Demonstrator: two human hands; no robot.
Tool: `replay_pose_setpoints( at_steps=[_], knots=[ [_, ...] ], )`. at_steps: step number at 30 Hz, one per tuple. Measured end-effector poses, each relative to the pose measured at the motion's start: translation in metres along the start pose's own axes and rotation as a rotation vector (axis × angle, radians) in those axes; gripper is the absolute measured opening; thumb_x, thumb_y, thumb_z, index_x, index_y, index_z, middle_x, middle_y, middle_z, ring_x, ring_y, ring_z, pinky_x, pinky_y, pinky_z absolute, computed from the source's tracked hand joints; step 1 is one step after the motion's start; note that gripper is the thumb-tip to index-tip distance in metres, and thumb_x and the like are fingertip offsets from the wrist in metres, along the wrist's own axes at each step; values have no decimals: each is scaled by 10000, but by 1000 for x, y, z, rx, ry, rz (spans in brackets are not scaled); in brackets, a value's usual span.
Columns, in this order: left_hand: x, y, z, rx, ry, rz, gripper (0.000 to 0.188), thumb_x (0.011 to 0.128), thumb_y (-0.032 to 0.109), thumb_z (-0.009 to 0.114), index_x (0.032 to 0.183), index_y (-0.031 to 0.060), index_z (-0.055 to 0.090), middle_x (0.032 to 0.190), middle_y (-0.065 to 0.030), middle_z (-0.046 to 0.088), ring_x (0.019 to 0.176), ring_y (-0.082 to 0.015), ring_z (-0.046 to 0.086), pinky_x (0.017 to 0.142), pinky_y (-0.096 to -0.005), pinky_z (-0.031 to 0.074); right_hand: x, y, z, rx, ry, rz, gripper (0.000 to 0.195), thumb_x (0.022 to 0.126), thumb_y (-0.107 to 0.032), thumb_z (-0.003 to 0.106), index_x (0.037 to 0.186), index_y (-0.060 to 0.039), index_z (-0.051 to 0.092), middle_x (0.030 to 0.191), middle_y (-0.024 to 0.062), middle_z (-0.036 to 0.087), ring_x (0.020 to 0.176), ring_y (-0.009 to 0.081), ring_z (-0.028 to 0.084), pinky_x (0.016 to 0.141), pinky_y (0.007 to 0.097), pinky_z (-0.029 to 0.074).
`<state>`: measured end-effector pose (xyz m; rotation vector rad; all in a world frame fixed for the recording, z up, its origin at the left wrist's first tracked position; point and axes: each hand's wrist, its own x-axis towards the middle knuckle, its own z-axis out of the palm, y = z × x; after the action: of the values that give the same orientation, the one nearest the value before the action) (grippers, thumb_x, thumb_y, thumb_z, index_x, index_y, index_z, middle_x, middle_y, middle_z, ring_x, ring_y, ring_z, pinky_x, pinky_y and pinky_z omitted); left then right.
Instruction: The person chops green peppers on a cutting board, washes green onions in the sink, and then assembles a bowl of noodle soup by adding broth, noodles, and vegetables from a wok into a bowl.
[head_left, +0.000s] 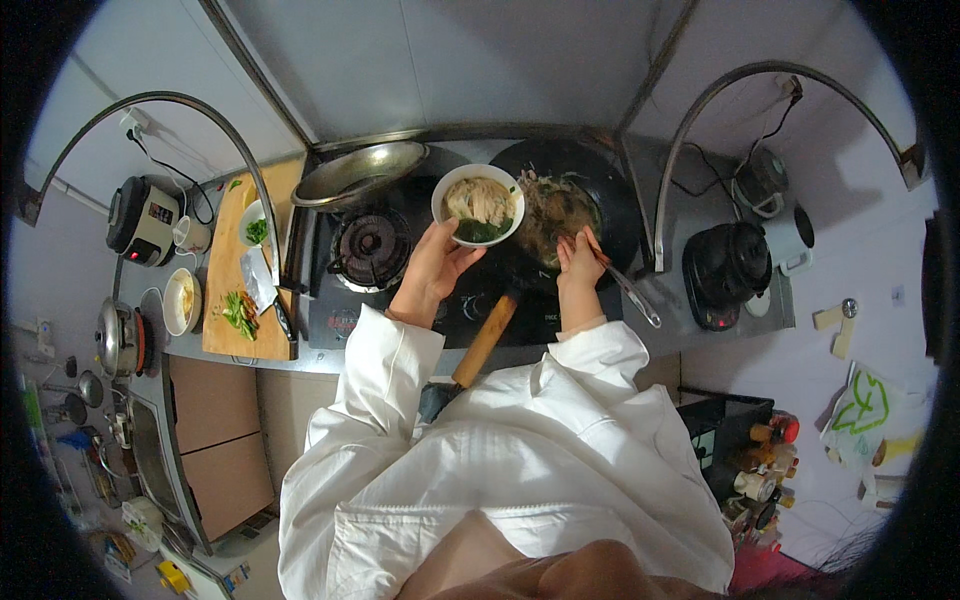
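My left hand (437, 262) grips the lower left rim of a white bowl (478, 236), which holds pale noodles or strips over dark green leaves. The bowl is held above the stove, at the left side of a black wok (626, 202). My right hand (580, 259) is closed around the handle of a ladle or spatula (634, 296), whose metal end points down to the right; its head is hidden in the wok. Brownish food with broth (559, 214) lies in the wok. The wok's wooden handle (486, 341) points toward my body.
Left of the wok are a gas burner (371, 247) and a large metal lid or pan (364, 176). A cutting board (217, 285) bears a cleaver (259, 281), cut vegetables (240, 315) and a small bowl (253, 223). A rice cooker (142, 221) stands far left, a dark electric pot (727, 262) right.
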<state>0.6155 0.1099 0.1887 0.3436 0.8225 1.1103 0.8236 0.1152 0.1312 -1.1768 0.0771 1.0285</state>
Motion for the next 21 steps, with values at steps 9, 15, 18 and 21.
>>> replay_pose_setpoints(
  at_steps=[9, 15, 18, 21],
  knots=[
    [-3, -2, -9, 36, -24, 22, 338, 847, 205, 428, 1123, 17, 372, 1018, -150, 495, 875, -249, 546, 705, -335, 516, 43, 28, 23, 318, 269, 33, 172, 797, -104, 514, 902, 31, 489, 783, 129, 586, 676, 232, 592, 588, 281, 529],
    [-11, 1, -9, -5, -19, -10, 322, 827, 190, 473, 1110, 52, 408, 999, -121, 515, 844, -223, 563, 695, -323, 511, 56, 31, 25, 463, 139, 153, 188, 783, -94, 526, 867, 68, 479, 819, 166, 564, 714, 252, 581, 622, 311, 541],
    [-15, 2, -11, 16, -25, -25, 314, 831, 201, 480, 1107, 65, 420, 998, -114, 517, 856, -219, 558, 721, -328, 501, 51, 26, 26, 465, 117, 139, 185, 788, -100, 515, 856, 67, 473, 820, 172, 552, 753, 272, 572, 688, 329, 537],
    [-12, -3, -12, 29, -12, -43, 309, 830, 202, 486, 1102, 69, 427, 996, -115, 517, 849, -207, 554, 728, -328, 498, 56, 15, 14, 441, -61, 89, 138, 808, -97, 458, 800, 40, 462, 798, 160, 565, 764, 290, 582, 723, 328, 520]
  ],
)
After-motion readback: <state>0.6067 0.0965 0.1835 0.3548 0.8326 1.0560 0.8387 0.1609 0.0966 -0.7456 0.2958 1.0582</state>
